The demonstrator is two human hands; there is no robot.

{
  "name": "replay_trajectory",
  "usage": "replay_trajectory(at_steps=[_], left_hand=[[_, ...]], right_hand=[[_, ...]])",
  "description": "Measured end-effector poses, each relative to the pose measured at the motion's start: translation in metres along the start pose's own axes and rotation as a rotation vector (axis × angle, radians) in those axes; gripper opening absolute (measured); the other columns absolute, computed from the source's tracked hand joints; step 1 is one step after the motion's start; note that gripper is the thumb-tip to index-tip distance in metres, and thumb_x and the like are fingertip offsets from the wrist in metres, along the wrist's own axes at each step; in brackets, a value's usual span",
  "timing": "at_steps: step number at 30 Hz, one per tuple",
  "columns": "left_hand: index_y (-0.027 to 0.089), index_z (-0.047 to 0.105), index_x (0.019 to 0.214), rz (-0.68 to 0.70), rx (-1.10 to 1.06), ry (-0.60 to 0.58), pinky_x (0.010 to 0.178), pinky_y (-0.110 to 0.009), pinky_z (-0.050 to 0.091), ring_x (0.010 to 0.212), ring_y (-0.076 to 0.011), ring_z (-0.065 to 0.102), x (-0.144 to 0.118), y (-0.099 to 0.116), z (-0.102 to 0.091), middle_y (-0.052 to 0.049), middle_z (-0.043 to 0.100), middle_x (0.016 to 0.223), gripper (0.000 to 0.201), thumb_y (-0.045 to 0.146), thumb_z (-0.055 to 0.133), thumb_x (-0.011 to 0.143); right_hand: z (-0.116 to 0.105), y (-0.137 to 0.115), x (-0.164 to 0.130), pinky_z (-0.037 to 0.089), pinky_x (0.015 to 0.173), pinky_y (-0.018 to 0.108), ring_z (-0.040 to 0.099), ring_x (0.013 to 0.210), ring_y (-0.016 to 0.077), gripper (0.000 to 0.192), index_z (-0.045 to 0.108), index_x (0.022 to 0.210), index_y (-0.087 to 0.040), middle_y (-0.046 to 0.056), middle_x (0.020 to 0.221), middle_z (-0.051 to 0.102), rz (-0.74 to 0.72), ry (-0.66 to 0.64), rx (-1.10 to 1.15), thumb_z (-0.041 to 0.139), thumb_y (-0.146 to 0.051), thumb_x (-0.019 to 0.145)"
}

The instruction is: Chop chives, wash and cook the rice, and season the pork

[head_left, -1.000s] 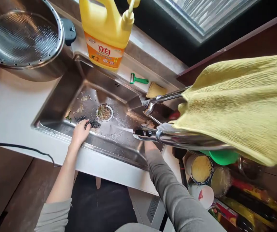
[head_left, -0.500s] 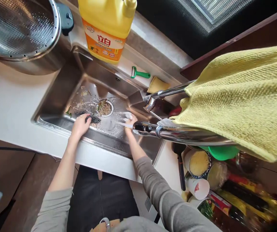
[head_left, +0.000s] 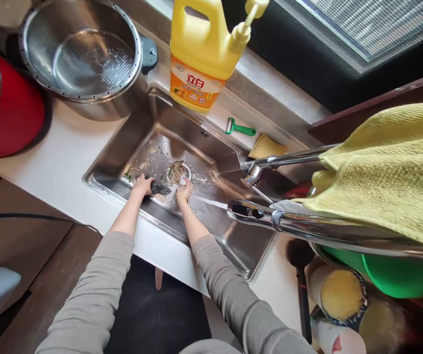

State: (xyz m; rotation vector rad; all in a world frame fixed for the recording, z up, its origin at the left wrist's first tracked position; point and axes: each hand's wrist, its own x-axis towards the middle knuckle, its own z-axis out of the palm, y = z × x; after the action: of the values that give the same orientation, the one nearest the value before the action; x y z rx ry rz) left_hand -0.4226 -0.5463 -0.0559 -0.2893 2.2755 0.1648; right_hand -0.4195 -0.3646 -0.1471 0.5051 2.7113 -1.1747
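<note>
The left hand has its fingers curled down over one end of a dark scouring pad, pressing it to the sink floor. The pad's long axis runs from those fingers toward the drain strainer, just beyond its far end. The right hand sits beside that far end, fingertips at the strainer's rim; whether it grips anything I cannot tell. A thin water stream from the faucet reaches toward it.

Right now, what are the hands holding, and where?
Left hand presses on the left end of the dark scouring pad. Right hand rests at the drain strainer rim; grip cannot be told.
</note>
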Motion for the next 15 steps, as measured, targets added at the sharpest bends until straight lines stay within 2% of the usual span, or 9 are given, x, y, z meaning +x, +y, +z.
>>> replay_trajectory(at_steps=[2, 4, 6, 7, 9, 11, 13, 15], left_hand=[[0.028, 0.053, 0.139, 0.087, 0.104, 0.041, 0.116, -0.054, 0.026, 0.144, -0.0364, 0.037, 0.003, 0.004, 0.004, -0.019, 0.038, 0.156, 0.076, 0.023, 0.079, 0.069], [0.023, 0.06, 0.13, 0.165, 0.16, 0.092, 0.116, -0.056, 0.022, 0.14, -0.035, 0.041, 0.005, 0.007, 0.002, -0.021, 0.047, 0.149, 0.062, 0.015, 0.073, 0.07], [0.02, 0.064, 0.122, 0.204, 0.121, 0.113, 0.113, -0.055, 0.029, 0.131, -0.0341, 0.052, 0.008, 0.004, -0.009, -0.021, 0.058, 0.138, 0.052, 0.012, 0.069, 0.071], [0.019, 0.064, 0.121, 0.206, 0.062, 0.107, 0.11, -0.053, 0.035, 0.126, -0.034, 0.056, 0.01, 0.0, -0.019, -0.02, 0.062, 0.133, 0.05, 0.013, 0.068, 0.071], [0.018, 0.063, 0.121, 0.202, -0.12, 0.086, 0.099, -0.046, 0.047, 0.114, -0.033, 0.064, 0.017, -0.007, -0.046, -0.019, 0.067, 0.126, 0.051, 0.021, 0.07, 0.071], [0.016, 0.062, 0.12, 0.241, -0.342, 0.09, 0.088, -0.037, 0.054, 0.102, -0.0291, 0.068, 0.026, -0.007, -0.08, -0.016, 0.069, 0.12, 0.05, 0.027, 0.071, 0.073], [0.015, 0.062, 0.117, 0.293, -0.561, 0.094, 0.077, -0.032, 0.056, 0.091, -0.0251, 0.07, 0.037, 0.004, -0.112, -0.013, 0.071, 0.113, 0.046, 0.033, 0.071, 0.076], [0.013, 0.06, 0.118, 0.356, -0.754, 0.114, 0.076, -0.031, 0.056, 0.088, -0.0227, 0.07, 0.048, 0.025, -0.136, -0.013, 0.072, 0.109, 0.049, 0.04, 0.071, 0.08]], right_hand=[[0.006, -0.014, 0.006, 0.044, 0.099, 0.032, 0.056, 0.115, 0.0211, 0.043, 0.058, 0.125, -0.006, 0.018, 0.124, 0.059, 0.065, 0.032, 0.036, 0.044, -0.002, 0.084], [-0.001, -0.017, 0.008, 0.044, 0.099, 0.034, 0.056, 0.115, 0.0232, 0.047, 0.054, 0.131, -0.007, 0.02, 0.126, 0.058, 0.158, 0.056, 0.076, 0.045, -0.007, 0.084], [-0.016, -0.01, 0.003, 0.045, 0.098, 0.038, 0.056, 0.113, 0.0261, 0.048, 0.054, 0.13, -0.007, 0.02, 0.124, 0.059, 0.231, 0.049, 0.073, 0.046, -0.012, 0.083], [-0.024, -0.005, -0.002, 0.046, 0.097, 0.04, 0.057, 0.111, 0.027, 0.048, 0.055, 0.129, -0.007, 0.019, 0.122, 0.06, 0.221, 0.029, 0.049, 0.047, -0.014, 0.082], [-0.034, 0.004, -0.016, 0.046, 0.097, 0.04, 0.057, 0.108, 0.0268, 0.044, 0.06, 0.123, -0.01, 0.016, 0.116, 0.061, 0.094, -0.053, -0.016, 0.049, -0.015, 0.081], [-0.028, 0.003, -0.032, 0.045, 0.098, 0.039, 0.057, 0.107, 0.0252, 0.04, 0.065, 0.118, -0.014, 0.013, 0.112, 0.06, -0.146, -0.222, -0.073, 0.052, -0.013, 0.081], [-0.002, -0.014, -0.044, 0.046, 0.098, 0.036, 0.057, 0.107, 0.0236, 0.038, 0.067, 0.116, -0.017, 0.011, 0.112, 0.06, -0.421, -0.447, -0.122, 0.056, -0.01, 0.081], [0.04, -0.044, -0.051, 0.047, 0.097, 0.032, 0.057, 0.107, 0.0216, 0.037, 0.069, 0.116, -0.02, 0.01, 0.115, 0.06, -0.645, -0.616, -0.182, 0.06, -0.01, 0.082]])
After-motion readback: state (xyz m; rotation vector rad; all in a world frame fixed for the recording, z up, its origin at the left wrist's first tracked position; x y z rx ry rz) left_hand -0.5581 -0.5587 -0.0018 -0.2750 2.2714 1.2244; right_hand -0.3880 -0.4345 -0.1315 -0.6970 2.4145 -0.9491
